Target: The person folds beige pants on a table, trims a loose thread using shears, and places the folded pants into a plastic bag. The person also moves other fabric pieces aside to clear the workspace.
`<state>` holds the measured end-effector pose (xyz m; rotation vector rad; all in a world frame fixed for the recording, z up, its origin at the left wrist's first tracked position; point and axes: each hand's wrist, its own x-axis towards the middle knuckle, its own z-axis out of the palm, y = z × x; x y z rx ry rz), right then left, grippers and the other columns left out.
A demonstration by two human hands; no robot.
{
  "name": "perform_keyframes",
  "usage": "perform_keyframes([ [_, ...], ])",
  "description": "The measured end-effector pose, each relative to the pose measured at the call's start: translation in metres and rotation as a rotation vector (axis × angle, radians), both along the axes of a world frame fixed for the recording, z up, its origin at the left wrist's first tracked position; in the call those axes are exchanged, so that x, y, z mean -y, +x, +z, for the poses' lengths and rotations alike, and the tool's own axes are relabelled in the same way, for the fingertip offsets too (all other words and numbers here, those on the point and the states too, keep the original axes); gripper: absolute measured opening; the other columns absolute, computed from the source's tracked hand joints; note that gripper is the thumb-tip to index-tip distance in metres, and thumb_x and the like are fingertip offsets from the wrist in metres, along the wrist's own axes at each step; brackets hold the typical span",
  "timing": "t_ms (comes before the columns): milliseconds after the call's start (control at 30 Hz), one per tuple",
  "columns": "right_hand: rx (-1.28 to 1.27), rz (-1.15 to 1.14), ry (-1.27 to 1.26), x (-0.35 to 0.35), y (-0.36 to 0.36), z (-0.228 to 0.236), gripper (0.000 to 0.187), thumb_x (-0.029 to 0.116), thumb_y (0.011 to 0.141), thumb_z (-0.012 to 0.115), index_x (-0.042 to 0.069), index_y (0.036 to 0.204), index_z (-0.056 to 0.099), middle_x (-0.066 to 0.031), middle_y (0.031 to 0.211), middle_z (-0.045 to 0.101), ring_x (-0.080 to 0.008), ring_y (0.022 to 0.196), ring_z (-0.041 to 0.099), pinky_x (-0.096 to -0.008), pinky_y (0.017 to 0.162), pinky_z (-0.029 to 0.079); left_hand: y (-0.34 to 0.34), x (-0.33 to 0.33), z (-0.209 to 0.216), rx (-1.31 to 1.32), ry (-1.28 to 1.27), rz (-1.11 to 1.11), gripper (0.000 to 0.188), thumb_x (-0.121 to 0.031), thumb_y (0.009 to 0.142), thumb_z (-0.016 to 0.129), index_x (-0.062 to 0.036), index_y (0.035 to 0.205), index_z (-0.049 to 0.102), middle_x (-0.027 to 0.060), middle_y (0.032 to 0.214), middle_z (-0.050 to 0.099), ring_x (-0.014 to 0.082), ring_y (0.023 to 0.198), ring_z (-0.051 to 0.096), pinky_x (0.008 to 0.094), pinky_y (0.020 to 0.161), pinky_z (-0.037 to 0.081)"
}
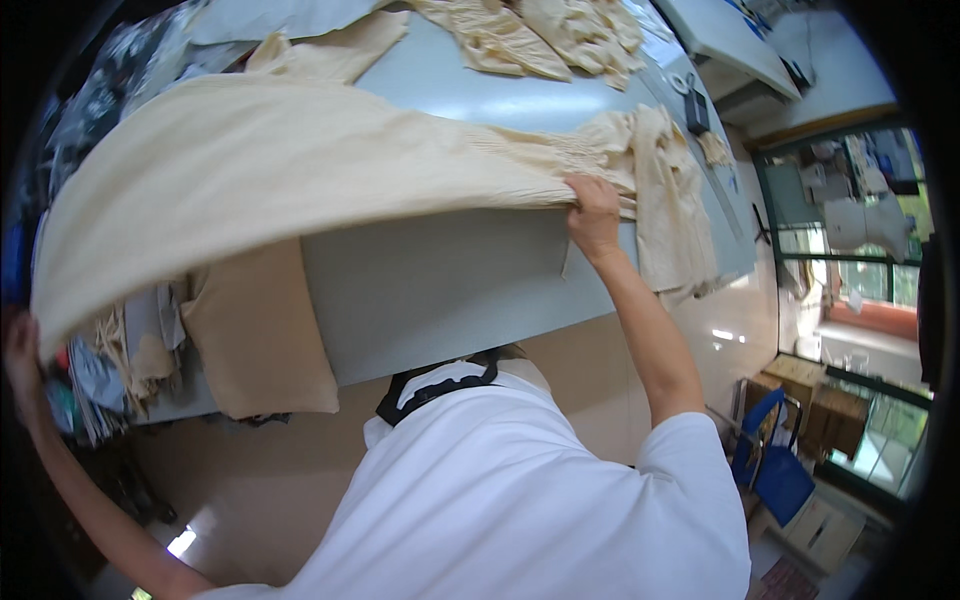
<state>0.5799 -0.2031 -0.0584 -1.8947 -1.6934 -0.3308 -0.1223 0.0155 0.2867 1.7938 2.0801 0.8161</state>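
Observation:
A long cream garment (300,160) with a gathered section (545,150) is stretched between my two hands over the grey table (430,290). At the far left, my left hand (22,350) is closed on the wide end of the garment, its fingers partly dark at the picture's rim. My right hand (597,215) pinches the near edge beside the gathers. Right of that hand, the rest of the cloth lies bunched, and a sleeve-like part (670,210) hangs toward the table's right edge. The wide part is raised in a curve above the table.
A tan folded cloth (260,330) hangs over the near table edge, beside piled fabrics (100,385). More cream pieces (545,40) lie at the back. Scissors (682,83), a black box (697,110) and a ruler (722,200) are at the right. A blue chair (780,480) stands beyond.

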Motion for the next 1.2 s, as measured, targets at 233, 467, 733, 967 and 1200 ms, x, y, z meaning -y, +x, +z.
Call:
perform_keyframes([
  [233, -0.081, 0.184, -0.203, 0.014, -0.051, -0.021, 0.038, -0.001, 0.067, 0.062, 0.002, 0.105, 0.062, -0.0148, 0.115, 0.064, -0.0339, 0.111, 0.056, -0.0458, 0.097, 0.042, -0.204, 0.031, -0.246, -0.564, -0.12, -0.008, 0.018, -0.017, 0.085, 0.063, -0.0002, 0.089, 0.067, 0.0195, 0.078, 0.066, 0.0305, 0.07, 0.062, 0.0399, 0.068, 0.048],
  [467, -0.174, -0.287, -0.281, 0.084, 0.004, -0.001, 0.059, 0.014, 0.077, 0.068, -0.005, 0.129, 0.047, -0.0249, 0.134, 0.049, -0.041, 0.126, 0.044, -0.0488, 0.108, 0.034, -0.062, 0.069, -0.312, -0.805, -0.249, 0.117, 0.031, -0.014, 0.083, 0.062, -0.004, 0.112, 0.067, 0.024, 0.107, 0.066, 0.0408, 0.1, 0.062, 0.0496, 0.089, 0.047],
  [733, -0.202, -0.556, -0.486, 0.135, 0.063, -0.027, 0.046, 0.02, 0.081, 0.068, 0.002, 0.122, 0.056, -0.0174, 0.124, 0.057, -0.0338, 0.111, 0.054, -0.0448, 0.094, 0.045, 0.385, 0.131, -0.355, -0.202, 0.161, -0.956, 0.038, -0.006, 0.092, 0.054, 0.0049, 0.129, 0.052, 0.0238, 0.138, 0.05, 0.0403, 0.131, 0.044, 0.0485, 0.11, 0.032],
  [967, -0.876, -0.356, -0.582, 0.177, 0.143, 0.019, 0.015, 0.016, 0.088, 0.063, 0.001, 0.088, 0.066, -0.0122, 0.07, 0.062, -0.0199, 0.064, 0.061, -0.0359, 0.065, 0.05, 0.645, 0.23, -0.349, 0.447, -0.32, -0.935, 0.035, -0.013, 0.083, 0.068, 0.0035, 0.113, 0.059, 0.02, 0.12, 0.059, 0.0374, 0.103, 0.06, 0.0432, 0.093, 0.047],
  [1200, -1.516, 0.097, -0.779, 0.167, 0.225, 0.05, 0.025, 0.023, 0.09, 0.066, -0.002, 0.09, 0.069, -0.0002, 0.073, 0.065, -0.0062, 0.068, 0.056, -0.0238, 0.063, 0.047, 0.79, 0.229, -0.363, 0.016, -0.2, -0.674, 0.047, -0.022, 0.083, 0.066, 0.0025, 0.121, 0.055, 0.0224, 0.113, 0.062, 0.0362, 0.093, 0.064, 0.0392, 0.084, 0.05],
])
